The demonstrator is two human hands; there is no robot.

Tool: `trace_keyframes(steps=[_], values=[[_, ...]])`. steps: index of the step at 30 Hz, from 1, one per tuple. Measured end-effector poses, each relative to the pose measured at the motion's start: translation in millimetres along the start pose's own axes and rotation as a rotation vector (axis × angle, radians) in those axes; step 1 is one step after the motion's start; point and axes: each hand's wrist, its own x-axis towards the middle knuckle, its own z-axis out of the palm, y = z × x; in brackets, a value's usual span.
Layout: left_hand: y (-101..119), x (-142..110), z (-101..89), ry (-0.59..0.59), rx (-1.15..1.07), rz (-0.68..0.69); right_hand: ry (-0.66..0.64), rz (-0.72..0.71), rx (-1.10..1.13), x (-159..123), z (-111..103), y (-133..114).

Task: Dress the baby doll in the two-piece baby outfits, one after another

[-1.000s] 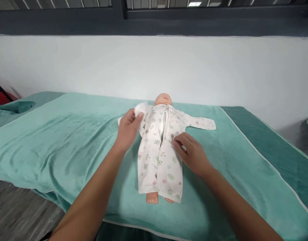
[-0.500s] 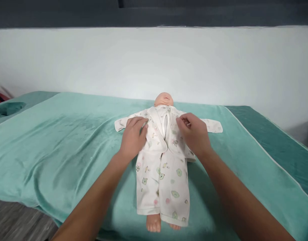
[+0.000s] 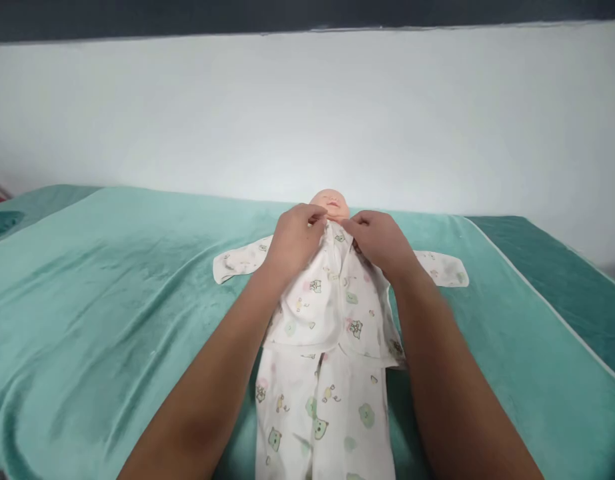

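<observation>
A baby doll (image 3: 332, 202) lies face up with its head toward the wall. It wears a white jacket (image 3: 315, 313) printed with small animals, and matching white trousers (image 3: 325, 413). Both sleeves spread out sideways. My left hand (image 3: 300, 240) is closed on the jacket at the left of the neckline, thumb and fingers pinching its edge. Just below the doll's chin, my right hand (image 3: 380, 243) pinches the jacket's right neckline edge. Between my hands the two front panels meet along the chest. The doll's feet are out of view.
A teal blanket (image 3: 137, 267) covers the surface under the doll, with creases on the left. Darker teal cloth (image 3: 542, 267) lies along the right side. Behind stands a white wall (image 3: 307, 120) with a dark band (image 3: 307, 17) above it.
Both hands have moved up to the neckline, closer together. The left front panel was first lifted by my left hand, then laid down over the chest. My view has come closer to the doll.
</observation>
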Motion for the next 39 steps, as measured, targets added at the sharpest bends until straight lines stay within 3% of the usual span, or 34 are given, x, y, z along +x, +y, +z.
trace_keyframes(steps=[2,5,9,12,17,24,39], values=[[0,11,3.3,0.015,0.051,-0.064,0.048,-0.016,0.144,-1,3,1],[2,18,6.0,-0.059,0.048,-0.165,0.121,-0.078,0.147,-1,11,1],[0,16,7.4,-0.043,0.000,-0.155,0.115,-0.075,0.174,-2,17,3],[0,13,6.5,-0.028,-0.143,-0.149,0.118,-0.070,0.256,-3,16,4],[9,9,7.1,-0.017,-0.485,-0.283,0.172,-0.075,0.386,-4,17,5],[1,6,16.5,0.011,-0.529,-0.285,0.274,-0.036,0.482,-8,24,5],[-5,3,15.6,-0.001,-0.497,-0.250,0.147,-0.074,0.459,-5,22,11]])
